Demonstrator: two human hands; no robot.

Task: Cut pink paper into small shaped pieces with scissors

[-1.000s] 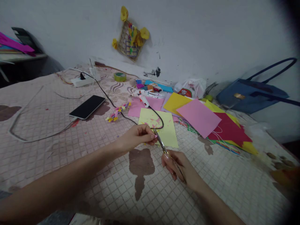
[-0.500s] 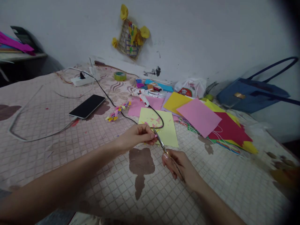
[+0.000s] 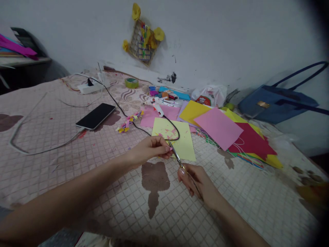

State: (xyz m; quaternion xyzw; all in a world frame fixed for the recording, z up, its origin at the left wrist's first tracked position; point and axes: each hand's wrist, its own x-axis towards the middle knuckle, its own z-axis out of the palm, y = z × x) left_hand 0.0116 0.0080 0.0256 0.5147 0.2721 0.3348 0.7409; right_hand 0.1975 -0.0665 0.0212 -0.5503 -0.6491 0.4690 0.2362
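Note:
My left hand [image 3: 156, 147] pinches a small pink paper piece [image 3: 170, 149] between thumb and fingers, over the near edge of a pale yellow sheet [image 3: 187, 144]. Wrapped round the handles of a pair of scissors [image 3: 175, 155] is my right hand [image 3: 196, 180]; the blades point away from me and meet the pink piece at the left fingertips. Small pink scraps [image 3: 168, 132] lie on the yellow sheet. Just beyond it rests a white glue gun [image 3: 158, 109], its black cord looping across the sheet. To the left lies a strip of colourful paper bits [image 3: 130, 122].
A phone [image 3: 96, 116] on a white cable lies left, near a power strip [image 3: 89, 88]. Green tape [image 3: 131, 83] stands at the back. Coloured sheets [image 3: 218, 127] and strings spread to the right, before a blue handbag [image 3: 277, 103] against the wall.
Almost nothing differs. Both hands, the scissors and the pink piece keep nearly the same position; the view has shifted very slightly.

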